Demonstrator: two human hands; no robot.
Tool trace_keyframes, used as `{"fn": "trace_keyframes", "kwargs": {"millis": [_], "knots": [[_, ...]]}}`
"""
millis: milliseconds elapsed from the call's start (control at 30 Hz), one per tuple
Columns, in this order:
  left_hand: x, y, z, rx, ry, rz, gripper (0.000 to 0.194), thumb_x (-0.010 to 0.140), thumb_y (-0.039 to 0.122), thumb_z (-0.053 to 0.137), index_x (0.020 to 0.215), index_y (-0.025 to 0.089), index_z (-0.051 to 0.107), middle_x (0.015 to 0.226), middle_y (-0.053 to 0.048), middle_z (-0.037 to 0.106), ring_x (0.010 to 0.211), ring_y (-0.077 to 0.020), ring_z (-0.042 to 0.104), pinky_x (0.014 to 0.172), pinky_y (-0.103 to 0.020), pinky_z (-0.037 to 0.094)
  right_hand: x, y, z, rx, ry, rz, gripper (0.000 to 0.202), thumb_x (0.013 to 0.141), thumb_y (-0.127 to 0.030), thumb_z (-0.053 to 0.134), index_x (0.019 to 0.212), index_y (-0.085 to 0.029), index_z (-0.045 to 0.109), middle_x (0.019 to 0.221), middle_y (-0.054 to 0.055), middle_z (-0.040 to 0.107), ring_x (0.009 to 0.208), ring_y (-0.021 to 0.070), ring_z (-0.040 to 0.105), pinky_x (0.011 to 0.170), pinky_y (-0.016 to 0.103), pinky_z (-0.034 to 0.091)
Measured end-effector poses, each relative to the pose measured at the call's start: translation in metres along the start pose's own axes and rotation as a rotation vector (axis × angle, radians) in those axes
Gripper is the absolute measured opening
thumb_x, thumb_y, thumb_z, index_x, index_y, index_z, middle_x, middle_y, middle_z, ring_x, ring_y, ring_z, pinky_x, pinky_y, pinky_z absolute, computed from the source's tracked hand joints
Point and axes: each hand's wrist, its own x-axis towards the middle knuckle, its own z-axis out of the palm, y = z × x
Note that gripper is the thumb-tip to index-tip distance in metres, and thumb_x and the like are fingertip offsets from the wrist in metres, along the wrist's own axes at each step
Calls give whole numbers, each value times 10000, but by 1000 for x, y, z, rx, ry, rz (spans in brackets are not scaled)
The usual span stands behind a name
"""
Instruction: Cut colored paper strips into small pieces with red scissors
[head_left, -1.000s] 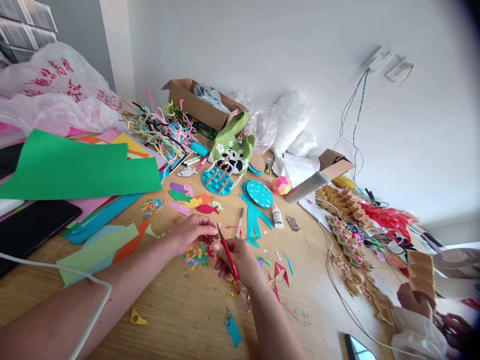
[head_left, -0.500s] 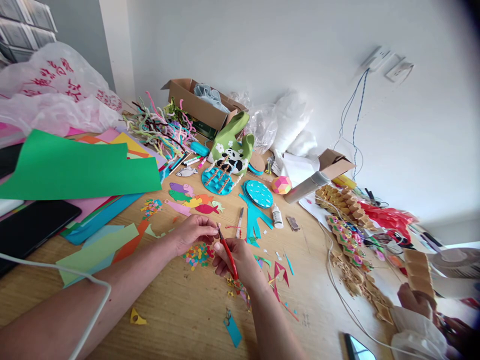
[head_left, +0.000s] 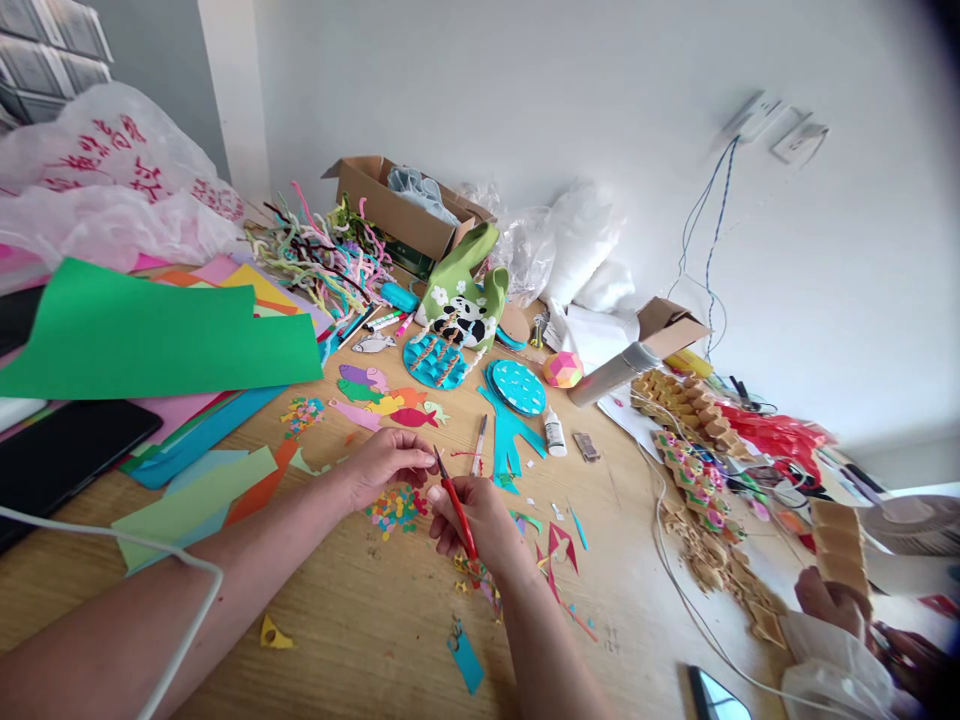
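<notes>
Red-handled scissors (head_left: pixel 456 505) are in my right hand (head_left: pixel 480 520), the blades pointing up and away beside my left fingertips. My left hand (head_left: pixel 395 465) is closed in a pinch just left of the blades; whatever sits between its thumb and fingers is too small to make out. Beneath both hands lies a heap of small coloured paper dots (head_left: pixel 396 510). Past my left hand are several paper fish (head_left: pixel 382 395) in different colours. A pen (head_left: pixel 478 445) and a blue cut paper piece (head_left: pixel 506 450) rest beyond my right hand.
Green sheet (head_left: pixel 165 340) and coloured papers spread at left, near a black phone (head_left: pixel 90 460). Blue discs (head_left: pixel 517 387), a glue bottle (head_left: pixel 554 432) and a grey cylinder (head_left: pixel 615 373) stand behind. At far right, another person's hands (head_left: pixel 832 600) work near a white cable (head_left: pixel 664 540).
The small pale bit at the scissors' tip no longer shows, and the blade tips now stand bare. Both hands stay almost in place.
</notes>
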Motion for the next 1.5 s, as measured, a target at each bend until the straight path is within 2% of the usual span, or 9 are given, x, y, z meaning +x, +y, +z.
{"fn": "trace_keyframes", "kwargs": {"millis": [233, 500, 900, 1200, 1500], "knots": [[1, -2, -3, -1, 6, 0, 146, 568, 229, 731, 657, 129, 673, 665, -32, 677, 570, -110, 571, 617, -252, 445, -1, 0, -1, -27, -8, -23, 468, 675, -592, 669, 652, -140, 546, 482, -2, 590, 368, 108, 546, 365, 183, 416], [0, -1, -2, -2, 8, 5, 122, 560, 214, 715, 626, 129, 658, 642, -38, 669, 561, -118, 570, 611, -264, 447, -2, -3, 0, -73, 3, 30, 503, 643, -644, 652, 625, -166, 496, 493, 8, 608, 368, 110, 538, 367, 194, 405], [-1, 4, 0, -8, 21, -5, 138, 566, 227, 716, 636, 122, 660, 652, -47, 674, 550, -113, 566, 596, -258, 440, 0, -2, 0, -61, 13, 37, 488, 652, -624, 645, 635, -151, 530, 491, 9, 608, 360, 111, 543, 359, 196, 397], [0, 2, -2, 1, 17, 10, 134, 567, 215, 723, 643, 124, 661, 662, -48, 677, 566, -118, 574, 615, -264, 446, -2, -3, 0, -73, 21, 33, 479, 651, -611, 658, 608, -162, 498, 473, 5, 598, 357, 108, 536, 345, 188, 398], [-1, 2, -1, -7, 10, 11, 139, 546, 210, 724, 628, 126, 650, 642, -41, 666, 559, -119, 569, 626, -274, 449, -2, -3, 0, -77, -1, 15, 511, 652, -640, 648, 655, -139, 551, 504, 15, 612, 375, 109, 553, 367, 191, 417]]}}
